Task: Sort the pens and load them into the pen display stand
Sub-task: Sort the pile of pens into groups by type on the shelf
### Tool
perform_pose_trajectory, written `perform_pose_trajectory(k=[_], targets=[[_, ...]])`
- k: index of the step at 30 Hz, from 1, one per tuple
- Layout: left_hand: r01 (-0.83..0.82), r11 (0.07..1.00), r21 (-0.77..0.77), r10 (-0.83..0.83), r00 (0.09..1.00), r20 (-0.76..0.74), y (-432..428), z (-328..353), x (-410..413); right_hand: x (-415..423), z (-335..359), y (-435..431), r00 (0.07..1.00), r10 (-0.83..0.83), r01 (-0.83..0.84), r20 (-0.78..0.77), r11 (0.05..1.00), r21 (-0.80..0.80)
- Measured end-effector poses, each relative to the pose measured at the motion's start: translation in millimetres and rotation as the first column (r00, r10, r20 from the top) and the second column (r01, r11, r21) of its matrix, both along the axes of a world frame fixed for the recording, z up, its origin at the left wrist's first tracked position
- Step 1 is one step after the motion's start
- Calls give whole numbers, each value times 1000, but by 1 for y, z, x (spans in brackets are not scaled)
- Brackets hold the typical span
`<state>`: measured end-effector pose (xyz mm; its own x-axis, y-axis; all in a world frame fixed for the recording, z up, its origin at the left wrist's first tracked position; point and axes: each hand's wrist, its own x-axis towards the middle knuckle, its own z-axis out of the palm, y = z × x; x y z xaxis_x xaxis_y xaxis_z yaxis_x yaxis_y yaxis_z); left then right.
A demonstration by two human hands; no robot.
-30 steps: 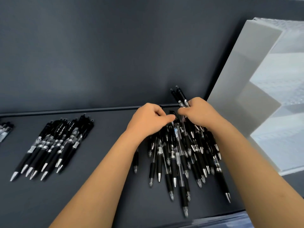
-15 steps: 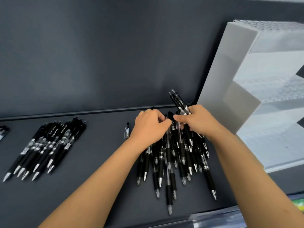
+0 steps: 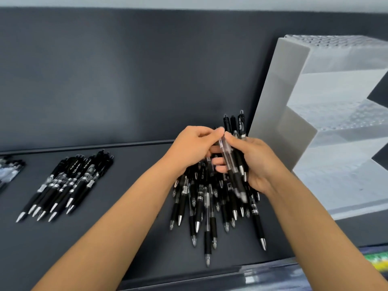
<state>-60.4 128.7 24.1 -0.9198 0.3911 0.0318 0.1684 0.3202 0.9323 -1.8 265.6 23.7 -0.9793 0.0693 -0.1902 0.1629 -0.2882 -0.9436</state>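
A loose heap of black pens (image 3: 201, 208) lies on the dark shelf (image 3: 126, 238), tips toward me. My right hand (image 3: 255, 162) grips a bunch of pens (image 3: 236, 131) above the heap, their black caps sticking up past my fingers. My left hand (image 3: 192, 148) pinches the top of a clear-barrelled pen (image 3: 227, 156) that lies against that bunch. The white stepped pen display stand (image 3: 327, 127) rises just right of my hands, its tiers showing rows of small holes.
A sorted, aligned group of black pens (image 3: 67, 183) lies at the left of the shelf. Another pen group (image 3: 8, 171) shows at the far left edge. A dark back wall (image 3: 126, 80) stands behind. The shelf's front lip (image 3: 210, 276) runs below.
Both hands have lifted from the heap. The right hand now holds its bunch higher and more upright, and the left hand pinches a clear pen against it. The view shifted left and down.
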Motion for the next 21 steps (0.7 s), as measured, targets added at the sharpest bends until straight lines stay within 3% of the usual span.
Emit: perform_pose_trajectory(k=[4,7,9,11,15,21], targets=[[-120,933,-340,80,988,-131,-2,-1,-14,6,5,12,997,-58,64,59,992,-111],[-95,729,-677,2,991,-137,8,-10,-20,11,3,15,992,-79,93,98,985,-144],[-74,637,-767,-7,995,-102,18,-14,-23,15,0,16,990,-80,98,115,983,-158],[-61,638,-768,-3,997,-82,25,-15,-28,18,-3,17,988,-76,98,137,983,-154],[-76,747,-661,31,996,-80,23,-5,-27,24,-6,20,986,-70,93,152,985,-145],[-157,955,-252,129,984,-122,-13,26,9,22,-5,0,996,-58,64,75,995,-76]])
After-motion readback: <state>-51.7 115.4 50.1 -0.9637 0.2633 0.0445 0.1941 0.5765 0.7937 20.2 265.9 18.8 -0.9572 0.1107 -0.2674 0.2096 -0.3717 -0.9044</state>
